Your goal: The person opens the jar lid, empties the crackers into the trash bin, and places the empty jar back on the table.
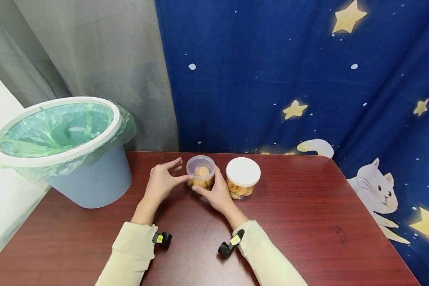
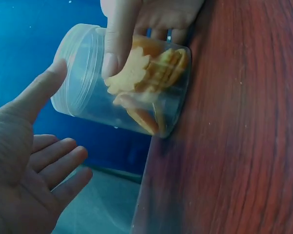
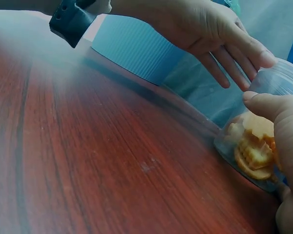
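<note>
A small clear plastic jar (image 1: 201,162) stands upright on the table, with yellow-brown cookies (image 2: 134,73) in its lower part. Its upper rim looks ridged and translucent in the left wrist view. My right hand (image 1: 219,194) grips the jar from the right, thumb across the near side and fingers round the far side. On the left, my left hand (image 1: 161,180) has its thumb tip touching the jar's rim. The other fingers of that hand reach out straight, apart from the jar. Just right of my right hand stands a second jar of cookies (image 1: 240,191) with a white lid (image 1: 243,171).
A blue ribbed bin (image 1: 93,178) with a white rim and green liner stands at the table's left. Behind the red-brown wooden table (image 1: 293,222) hang a grey curtain (image 1: 128,71) and a blue curtain (image 1: 250,91) with stars. Black cameras (image 1: 226,249) sit on both wrists.
</note>
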`<action>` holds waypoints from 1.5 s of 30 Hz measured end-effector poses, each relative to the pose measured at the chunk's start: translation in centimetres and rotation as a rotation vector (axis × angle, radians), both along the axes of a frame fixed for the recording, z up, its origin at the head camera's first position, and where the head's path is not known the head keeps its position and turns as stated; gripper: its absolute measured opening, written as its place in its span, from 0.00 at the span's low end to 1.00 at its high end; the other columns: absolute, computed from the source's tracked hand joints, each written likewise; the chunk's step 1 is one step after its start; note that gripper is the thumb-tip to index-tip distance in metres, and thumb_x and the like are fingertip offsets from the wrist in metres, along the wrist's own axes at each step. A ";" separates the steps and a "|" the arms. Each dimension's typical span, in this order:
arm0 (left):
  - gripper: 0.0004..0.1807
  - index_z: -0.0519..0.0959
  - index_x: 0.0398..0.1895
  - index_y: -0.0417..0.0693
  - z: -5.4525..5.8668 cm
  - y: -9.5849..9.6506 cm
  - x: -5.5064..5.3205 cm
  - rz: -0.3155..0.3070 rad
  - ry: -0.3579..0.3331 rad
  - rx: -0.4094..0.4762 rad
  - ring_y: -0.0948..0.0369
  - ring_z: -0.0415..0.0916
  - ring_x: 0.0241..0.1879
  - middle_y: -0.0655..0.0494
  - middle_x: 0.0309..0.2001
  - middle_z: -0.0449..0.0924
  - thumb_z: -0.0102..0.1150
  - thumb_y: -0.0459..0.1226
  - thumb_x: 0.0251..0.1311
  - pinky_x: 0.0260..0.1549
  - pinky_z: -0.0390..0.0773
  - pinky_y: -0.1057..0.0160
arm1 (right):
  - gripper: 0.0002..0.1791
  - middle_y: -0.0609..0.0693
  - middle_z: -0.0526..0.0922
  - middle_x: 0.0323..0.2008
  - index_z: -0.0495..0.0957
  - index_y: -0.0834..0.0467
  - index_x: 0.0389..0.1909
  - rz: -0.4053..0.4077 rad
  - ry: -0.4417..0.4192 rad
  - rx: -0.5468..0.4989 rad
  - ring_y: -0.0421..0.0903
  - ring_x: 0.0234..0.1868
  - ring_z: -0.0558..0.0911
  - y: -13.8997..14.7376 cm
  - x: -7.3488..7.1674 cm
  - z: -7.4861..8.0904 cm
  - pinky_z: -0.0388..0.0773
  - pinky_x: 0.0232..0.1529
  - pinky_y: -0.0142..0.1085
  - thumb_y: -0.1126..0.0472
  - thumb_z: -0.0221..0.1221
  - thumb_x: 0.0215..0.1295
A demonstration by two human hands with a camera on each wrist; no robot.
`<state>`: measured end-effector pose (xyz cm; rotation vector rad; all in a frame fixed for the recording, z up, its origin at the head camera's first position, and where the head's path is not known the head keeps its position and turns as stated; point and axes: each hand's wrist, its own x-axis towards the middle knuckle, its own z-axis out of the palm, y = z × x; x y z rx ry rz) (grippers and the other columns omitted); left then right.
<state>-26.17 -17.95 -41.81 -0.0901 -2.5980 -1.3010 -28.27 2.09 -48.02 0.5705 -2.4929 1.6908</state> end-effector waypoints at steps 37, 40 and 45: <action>0.35 0.75 0.68 0.46 -1.5 0.9 -0.8 -0.188 0.036 0.208 0.51 0.77 0.65 0.46 0.66 0.78 0.73 0.45 0.58 0.63 0.76 0.49 | 0.52 0.56 0.73 0.67 0.55 0.52 0.76 0.047 0.045 0.041 0.50 0.69 0.73 -0.2 1.0 -0.1 0.69 0.71 0.49 0.51 0.75 0.56; 0.33 0.77 0.67 0.47 -1.3 0.5 -0.8 -0.189 0.021 0.222 0.51 0.78 0.63 0.46 0.65 0.79 0.73 0.45 0.57 0.60 0.79 0.53 | 0.52 0.56 0.73 0.67 0.55 0.52 0.76 0.046 0.044 0.044 0.50 0.68 0.73 -0.2 1.0 0.0 0.69 0.71 0.49 0.51 0.75 0.56; 0.34 0.79 0.64 0.50 -0.8 -0.4 -0.6 -0.183 0.012 0.157 0.54 0.82 0.59 0.48 0.61 0.82 0.76 0.49 0.54 0.54 0.83 0.55 | 0.53 0.54 0.72 0.67 0.54 0.50 0.77 0.048 0.034 0.046 0.48 0.69 0.73 -0.1 0.8 0.1 0.68 0.72 0.48 0.51 0.75 0.55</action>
